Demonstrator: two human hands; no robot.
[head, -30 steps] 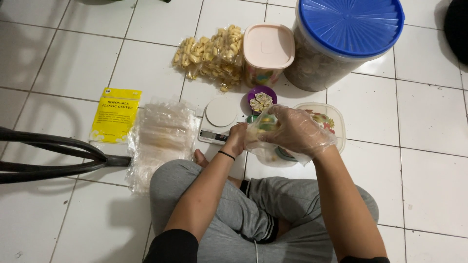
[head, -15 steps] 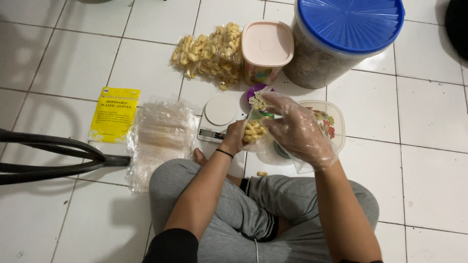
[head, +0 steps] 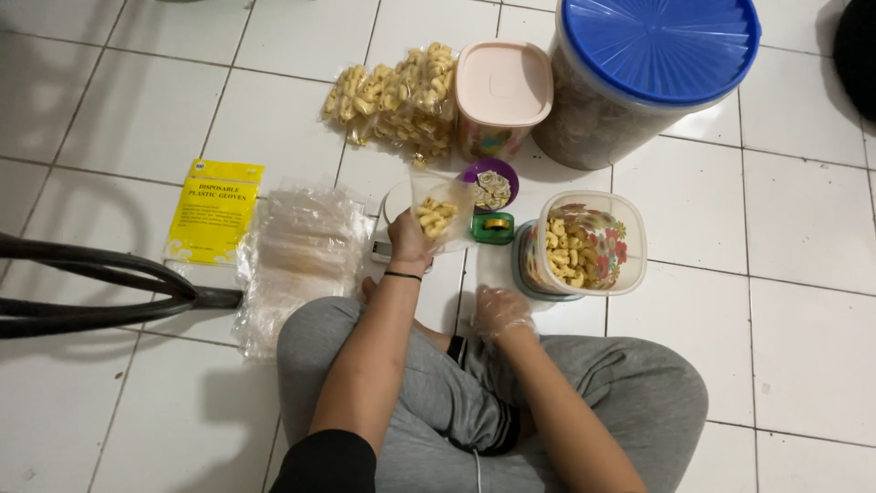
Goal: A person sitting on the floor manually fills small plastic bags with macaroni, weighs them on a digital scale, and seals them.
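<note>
Left hand (head: 408,242) is gripping a snack bag (head: 438,212) over the scale (head: 394,219); gloved right hand (head: 497,312), having left the bag, is resting loosely curled, empty, beside the tub (head: 589,242), suggesting filling is finished.

The white tiled floor (head: 803,301) carries a blue-lidded tub (head: 652,78) at one o'clock, filled snack bags (head: 392,96) at twelve, and a yellow packet (head: 214,210) at nine.

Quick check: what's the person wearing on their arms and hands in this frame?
The left hand is bare, with a thin black band around the wrist and a black sleeve edge high on the upper arm. The right hand wears a clear, crinkled disposable plastic glove; the forearm is bare, with no sleeve in view.
</note>
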